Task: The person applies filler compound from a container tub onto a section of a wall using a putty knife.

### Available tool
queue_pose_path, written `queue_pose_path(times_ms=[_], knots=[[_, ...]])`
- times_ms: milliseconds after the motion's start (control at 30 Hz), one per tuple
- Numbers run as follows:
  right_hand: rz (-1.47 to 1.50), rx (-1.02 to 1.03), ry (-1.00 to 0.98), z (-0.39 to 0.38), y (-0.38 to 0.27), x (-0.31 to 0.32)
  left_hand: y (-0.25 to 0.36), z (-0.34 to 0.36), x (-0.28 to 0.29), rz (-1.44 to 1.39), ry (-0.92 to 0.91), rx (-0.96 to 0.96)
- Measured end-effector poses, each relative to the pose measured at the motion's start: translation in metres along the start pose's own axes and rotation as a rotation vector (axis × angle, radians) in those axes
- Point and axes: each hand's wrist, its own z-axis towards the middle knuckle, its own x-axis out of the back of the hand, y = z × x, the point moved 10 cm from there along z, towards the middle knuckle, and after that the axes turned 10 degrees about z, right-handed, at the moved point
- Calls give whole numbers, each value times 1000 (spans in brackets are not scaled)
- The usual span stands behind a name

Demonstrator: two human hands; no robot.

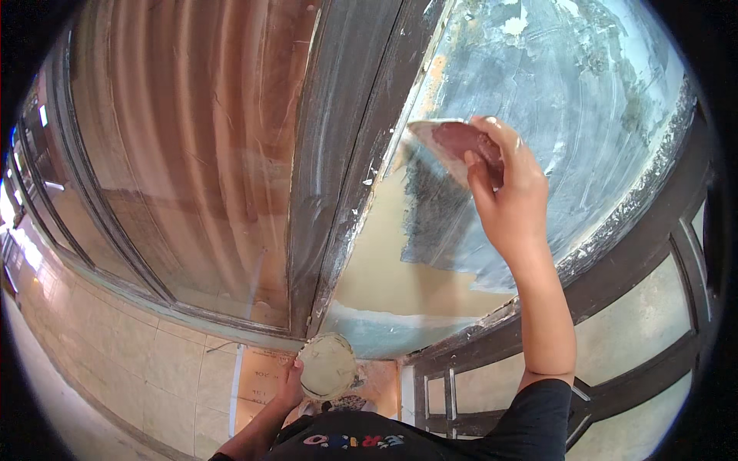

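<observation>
My right hand (pixel 519 180) is raised in front of the blue-grey wall panel (pixel 569 100), fingers closed round a putty scraper (pixel 455 144). The scraper is wide and reddish brown, with pale putty along its edge. Whether that edge touches the wall cannot be made out. Below and left of it, a smooth beige layer of putty (pixel 377 269) covers the lower left of the panel. Low in front of my body, my left hand (pixel 291 386) grips the side of a round tub (pixel 328 367) with beige putty in it. White smears mark my right fingers.
A dark wooden frame (pixel 334 146), specked with white, borders the panel on the left. Beyond it is glass with brown curtains (pixel 192 115). Dark framed panes (pixel 642 303) stand at the right. Below lie floor tiles (pixel 173 361) and a cardboard sheet (pixel 257 376).
</observation>
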Motion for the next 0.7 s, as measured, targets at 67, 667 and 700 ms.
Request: queue_pose_path(times_ms=[67,667,700], knots=[[63,-29,-2,-12,-5,-7,-4,-1,5,-25,14,26],[-107,28,-462,-42,24,-62,-9,4,7,23,42,37],[-100,-2,-301,-23,32,-39,-13,4,8,48,50,45]])
